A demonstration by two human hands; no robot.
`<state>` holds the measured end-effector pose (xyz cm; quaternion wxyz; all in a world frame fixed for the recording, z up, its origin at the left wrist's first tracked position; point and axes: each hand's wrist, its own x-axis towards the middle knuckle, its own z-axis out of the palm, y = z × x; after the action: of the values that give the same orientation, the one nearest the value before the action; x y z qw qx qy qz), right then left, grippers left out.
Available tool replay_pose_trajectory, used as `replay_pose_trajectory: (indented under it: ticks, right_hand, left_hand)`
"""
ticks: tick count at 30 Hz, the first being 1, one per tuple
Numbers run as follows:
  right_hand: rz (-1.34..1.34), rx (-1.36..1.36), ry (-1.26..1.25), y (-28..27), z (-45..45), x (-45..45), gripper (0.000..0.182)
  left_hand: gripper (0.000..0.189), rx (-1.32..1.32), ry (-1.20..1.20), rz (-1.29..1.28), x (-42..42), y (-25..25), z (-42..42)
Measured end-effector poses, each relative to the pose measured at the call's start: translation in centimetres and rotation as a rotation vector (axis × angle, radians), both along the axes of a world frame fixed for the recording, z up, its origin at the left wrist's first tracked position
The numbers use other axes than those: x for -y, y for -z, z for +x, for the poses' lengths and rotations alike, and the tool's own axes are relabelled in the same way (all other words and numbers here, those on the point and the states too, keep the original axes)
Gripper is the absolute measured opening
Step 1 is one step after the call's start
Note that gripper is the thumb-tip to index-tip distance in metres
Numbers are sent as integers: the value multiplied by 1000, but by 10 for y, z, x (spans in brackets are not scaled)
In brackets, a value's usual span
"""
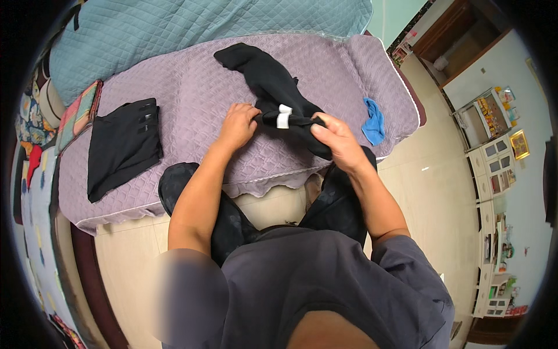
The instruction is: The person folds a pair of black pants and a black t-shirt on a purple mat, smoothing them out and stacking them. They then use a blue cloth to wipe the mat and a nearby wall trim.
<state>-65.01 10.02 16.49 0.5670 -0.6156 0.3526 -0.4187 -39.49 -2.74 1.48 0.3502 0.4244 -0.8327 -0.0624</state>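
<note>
A black garment (272,78) lies across the purple quilted sofa cover (196,100), its near end lifted between my hands. White tags (283,118) show on its inner side, close to the edge I hold. My left hand (239,124) pinches that edge at one side. At the other side my right hand (335,137) grips the cloth, thumb on top. The far part of the garment stretches towards the sofa's back, bunched and narrow. Which kind of garment it is, I cannot tell.
A folded black garment (124,148) lies left on the sofa. A blue cloth (373,122) rests at the right. Behind stands a backrest under a light-blue quilted cover (209,19). Patterned folded fabric (80,113) sits at the far left. White cabinets (490,174) line the right wall.
</note>
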Motion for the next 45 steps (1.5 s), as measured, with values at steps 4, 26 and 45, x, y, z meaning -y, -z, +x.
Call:
replay_pose_trajectory:
  ticks: [4,26,45]
  right_hand:
    - [32,-8,-1,-25,-30,-19,18]
    - [-1204,-1282,984,-145,-134,52,20]
    - [-1134,189,1413,-297,-274,205,23]
  left_hand:
    - [26,-490,-27,354,-5,-20,-11]
    - [45,227,-215,-716,-60,-260,48]
    - [21,-525,176,-517,-81,-374,-125]
